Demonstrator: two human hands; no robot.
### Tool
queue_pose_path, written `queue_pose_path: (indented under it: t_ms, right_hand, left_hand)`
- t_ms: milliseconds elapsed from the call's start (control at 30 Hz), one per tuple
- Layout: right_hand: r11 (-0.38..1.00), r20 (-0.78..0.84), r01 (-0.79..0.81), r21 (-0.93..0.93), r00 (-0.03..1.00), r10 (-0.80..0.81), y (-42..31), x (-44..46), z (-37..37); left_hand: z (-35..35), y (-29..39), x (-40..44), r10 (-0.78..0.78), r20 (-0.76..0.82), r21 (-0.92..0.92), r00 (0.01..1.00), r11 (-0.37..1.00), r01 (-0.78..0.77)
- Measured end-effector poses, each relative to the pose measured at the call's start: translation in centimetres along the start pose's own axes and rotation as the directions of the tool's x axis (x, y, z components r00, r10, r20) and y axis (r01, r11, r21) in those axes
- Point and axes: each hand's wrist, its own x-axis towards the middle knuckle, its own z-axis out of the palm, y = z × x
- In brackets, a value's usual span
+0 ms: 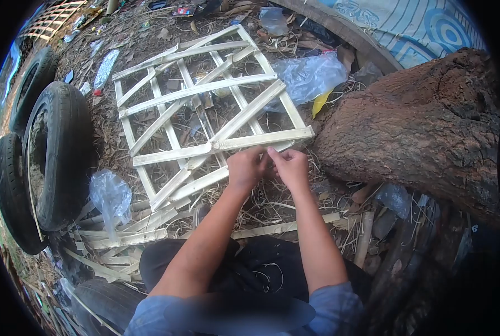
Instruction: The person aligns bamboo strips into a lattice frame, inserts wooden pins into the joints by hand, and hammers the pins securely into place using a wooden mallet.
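Observation:
A lattice frame of pale split strips (199, 90) lies on the littered ground in front of me. Both of my hands meet at its near edge, just below the strip that runs to the right corner. My left hand (247, 167) is closed, its fingers curled at the strip. Close beside it, my right hand (288, 166) is pinched, thumb and finger together near the other hand's fingertips. Whatever lies between the fingers is too small to make out.
Old tyres (68, 157) stand at the left. A thick log (412, 123) lies at the right. Clear plastic bags (111, 196) (311, 75), loose strips (126, 239) and dry fibres surround the frame. A patterned blue sheet (418, 28) is at the top right.

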Motion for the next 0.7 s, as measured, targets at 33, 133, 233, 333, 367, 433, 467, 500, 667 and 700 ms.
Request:
queue_pose_path:
  t_ms: [33,133,233,333,367,433,467,500,667,700]
  right_hand:
    - [0.997,0.027,-0.036,0.071,0.999,0.034,-0.2,0.0,0.2]
    - [0.96,0.102,-0.123,0.253,0.99,0.1,-0.3,0.0,0.6]
    - [0.941,0.157,-0.186,0.282,0.977,0.146,-0.1,0.1,0.2]
    - [0.884,0.212,-0.249,0.395,0.961,0.176,0.8,0.4,-0.2]
    - [0.821,0.225,-0.306,0.481,0.949,0.222,1.1,0.3,-0.5]
    - [0.805,0.2,-0.307,0.508,0.951,0.237,1.8,0.3,0.0]
    - [0.806,0.2,-0.305,0.507,0.952,0.234,2.2,0.1,0.3]
    - [0.789,0.192,-0.274,0.55,0.961,0.2,2.0,-0.2,0.6]
    - [0.823,0.143,-0.18,0.539,0.982,0.121,2.9,-0.3,1.1]
    - [0.814,0.153,-0.184,0.552,0.981,0.118,2.7,-0.3,1.0]
  left_hand:
    - [0.1,-0.2,0.0,0.031,-0.013,0.02,0.999,0.999,-0.031]
    - [-0.2,-0.2,0.1,0.041,-0.009,0.037,0.999,0.998,-0.041]
    - [-0.6,0.2,0.1,0.028,0.021,-0.036,0.999,0.999,-0.028]
    - [-0.1,-0.3,0.1,0.063,-0.038,-0.018,0.997,0.998,-0.064]
    - [0.0,-0.4,0.0,0.06,-0.04,-0.02,0.997,0.998,-0.06]
    - [0.0,-0.4,0.0,0.066,-0.042,-0.006,0.997,0.998,-0.066]
    - [0.1,-0.4,0.0,0.067,-0.045,-0.006,0.997,0.998,-0.067]
    - [0.1,-0.4,0.0,0.067,-0.047,-0.018,0.997,0.998,-0.068]
    - [0.1,-0.5,0.0,0.047,-0.032,-0.025,0.998,0.999,-0.047]
    - [0.2,-0.5,0.0,0.056,-0.036,-0.016,0.998,0.998,-0.056]
